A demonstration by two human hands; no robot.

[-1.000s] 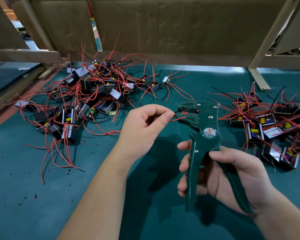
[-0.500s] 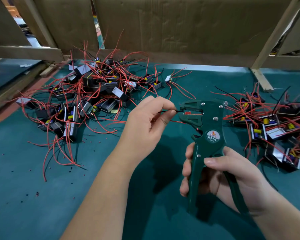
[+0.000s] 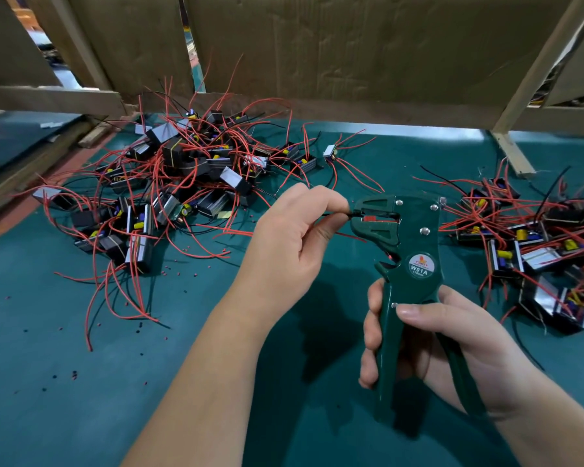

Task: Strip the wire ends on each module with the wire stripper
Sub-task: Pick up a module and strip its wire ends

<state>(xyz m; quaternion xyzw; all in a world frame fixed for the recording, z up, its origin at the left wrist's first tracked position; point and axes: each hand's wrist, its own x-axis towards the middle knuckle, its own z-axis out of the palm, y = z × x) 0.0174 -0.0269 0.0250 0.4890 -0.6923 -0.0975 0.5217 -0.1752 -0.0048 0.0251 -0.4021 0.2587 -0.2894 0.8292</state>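
Wire stripper gripped by right hand; left hand pinches black wire.

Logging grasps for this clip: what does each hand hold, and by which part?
The right hand grips the dark green wire stripper by its handles. The left hand pinches a thin black wire close to its end, at the stripper's mouth.

I see a small electronics workshop: a teal mat-covered bench, heaps of black boxy modules trailing red wires, and brown cardboard panels on bare wooden framing behind.
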